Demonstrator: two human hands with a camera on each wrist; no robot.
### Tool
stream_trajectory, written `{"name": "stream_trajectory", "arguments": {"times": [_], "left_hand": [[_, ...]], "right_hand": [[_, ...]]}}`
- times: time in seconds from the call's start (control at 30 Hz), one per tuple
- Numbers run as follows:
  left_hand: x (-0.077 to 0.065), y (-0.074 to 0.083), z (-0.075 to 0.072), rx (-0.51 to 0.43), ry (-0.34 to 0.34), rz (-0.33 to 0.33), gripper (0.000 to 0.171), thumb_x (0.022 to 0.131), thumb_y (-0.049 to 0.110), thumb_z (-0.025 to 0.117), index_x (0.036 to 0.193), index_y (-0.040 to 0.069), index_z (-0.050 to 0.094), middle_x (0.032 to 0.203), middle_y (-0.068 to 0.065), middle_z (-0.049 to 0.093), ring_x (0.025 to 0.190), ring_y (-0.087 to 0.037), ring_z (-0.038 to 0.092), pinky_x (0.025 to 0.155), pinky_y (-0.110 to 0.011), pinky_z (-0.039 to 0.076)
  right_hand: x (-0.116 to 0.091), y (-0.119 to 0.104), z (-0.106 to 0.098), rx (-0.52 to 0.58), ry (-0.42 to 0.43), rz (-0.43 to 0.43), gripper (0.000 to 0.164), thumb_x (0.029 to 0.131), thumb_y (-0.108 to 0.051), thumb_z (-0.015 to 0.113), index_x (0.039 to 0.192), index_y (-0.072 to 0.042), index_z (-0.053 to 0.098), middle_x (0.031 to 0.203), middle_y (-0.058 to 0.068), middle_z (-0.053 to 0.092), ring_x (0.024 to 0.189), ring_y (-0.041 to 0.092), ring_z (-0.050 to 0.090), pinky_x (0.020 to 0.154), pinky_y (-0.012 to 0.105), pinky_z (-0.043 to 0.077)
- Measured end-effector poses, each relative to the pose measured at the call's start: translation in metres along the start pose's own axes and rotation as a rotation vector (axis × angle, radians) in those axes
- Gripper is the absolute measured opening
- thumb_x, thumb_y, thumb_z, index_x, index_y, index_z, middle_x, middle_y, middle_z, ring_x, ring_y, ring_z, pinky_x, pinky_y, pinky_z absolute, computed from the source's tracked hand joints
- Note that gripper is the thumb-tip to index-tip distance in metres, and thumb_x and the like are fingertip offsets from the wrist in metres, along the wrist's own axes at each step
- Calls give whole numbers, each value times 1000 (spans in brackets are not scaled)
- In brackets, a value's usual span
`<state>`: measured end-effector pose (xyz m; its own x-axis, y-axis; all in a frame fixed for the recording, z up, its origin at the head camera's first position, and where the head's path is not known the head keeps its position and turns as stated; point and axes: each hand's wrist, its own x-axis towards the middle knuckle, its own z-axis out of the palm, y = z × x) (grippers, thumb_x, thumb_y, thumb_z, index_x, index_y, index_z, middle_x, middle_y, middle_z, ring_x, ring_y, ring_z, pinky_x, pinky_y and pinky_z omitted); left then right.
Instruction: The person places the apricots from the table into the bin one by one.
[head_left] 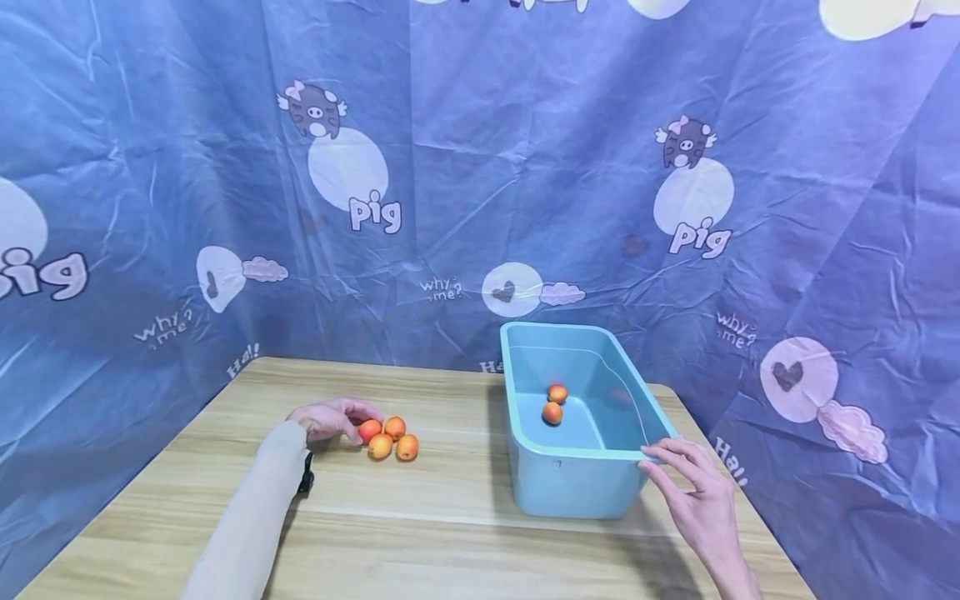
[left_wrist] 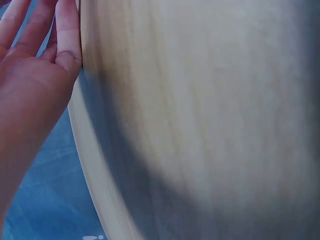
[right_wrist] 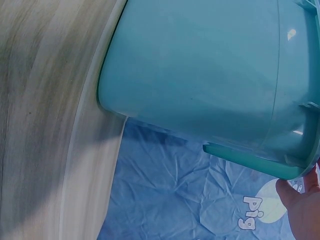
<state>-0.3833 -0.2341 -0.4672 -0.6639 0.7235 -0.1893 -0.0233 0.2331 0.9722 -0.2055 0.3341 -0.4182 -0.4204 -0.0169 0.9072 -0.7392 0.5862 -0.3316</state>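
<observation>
On the table's left half lies a tight cluster of several small orange-red fruits (head_left: pixel 380 447) that look like apricots. My left hand (head_left: pixel 330 418) reaches in from the left, its fingers behind and its thumb beside the reddest fruit (head_left: pixel 369 430). In the left wrist view the fingers (left_wrist: pixel 67 30) look fairly straight, and the fruits are out of sight. A light blue plastic bin (head_left: pixel 573 483) stands on the right, with two more fruits (head_left: pixel 552 413) on its floor. My right hand (head_left: pixel 697 492) pinches the bin's near right rim corner between thumb and fingers.
The wooden table (head_left: pixel 420 550) ends at a back edge close to a blue cloth backdrop (head_left: pixel 465 167) printed with pigs. In the right wrist view, the bin's side wall (right_wrist: pixel 190 65) reaches out past the table's edge.
</observation>
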Motion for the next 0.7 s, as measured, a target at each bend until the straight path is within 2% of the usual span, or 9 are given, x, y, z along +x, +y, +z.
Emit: {"name": "stream_trajectory", "arguments": {"times": [0.2, 0.37, 0.5, 0.57, 0.7], "left_hand": [[1, 0, 2, 19, 36, 18, 62, 78, -12, 63, 137, -15, 43, 132, -12, 61, 113, -14, 58, 90, -23, 51], [0, 0, 4, 16, 108, 3, 56, 84, -5, 67, 135, -16, 45, 130, -16, 62, 112, -16, 59, 93, -25, 49], [-2, 1, 5, 8, 158, -21, 54, 87, 0, 68, 135, -13, 47, 128, -19, 63, 111, -16, 60, 95, -26, 47], [-3, 1, 5, 0, 184, -34, 56, 88, 1, 68, 137, -13, 45, 126, -19, 64, 108, -14, 61, 93, -26, 49], [-4, 2, 5, -38, 249, -76, 64, 85, 0, 67, 142, -10, 40, 105, -7, 71, 76, -8, 57, 74, -23, 50]], "right_hand": [[0, 0, 0, 0, 4, 0, 37, 58, 14, 82, 91, -1, 77, 93, 11, 69, 105, 6, 58, 99, 14, 41], [9, -20, 1, 2, 11, -3, 37, 56, 20, 79, 89, 3, 75, 89, 15, 67, 102, 7, 57, 97, 13, 42], [6, -14, 0, 8, 1, 1, 36, 59, 17, 81, 91, 1, 76, 92, 13, 68, 103, 7, 58, 97, 13, 42], [2, -4, 0, 7, -3, 4, 36, 60, 14, 82, 93, -1, 77, 94, 11, 69, 104, 6, 58, 98, 13, 42], [0, -1, 0, 8, -9, -2, 36, 61, 11, 83, 94, -2, 77, 96, 10, 69, 105, 6, 58, 99, 14, 42]]}}
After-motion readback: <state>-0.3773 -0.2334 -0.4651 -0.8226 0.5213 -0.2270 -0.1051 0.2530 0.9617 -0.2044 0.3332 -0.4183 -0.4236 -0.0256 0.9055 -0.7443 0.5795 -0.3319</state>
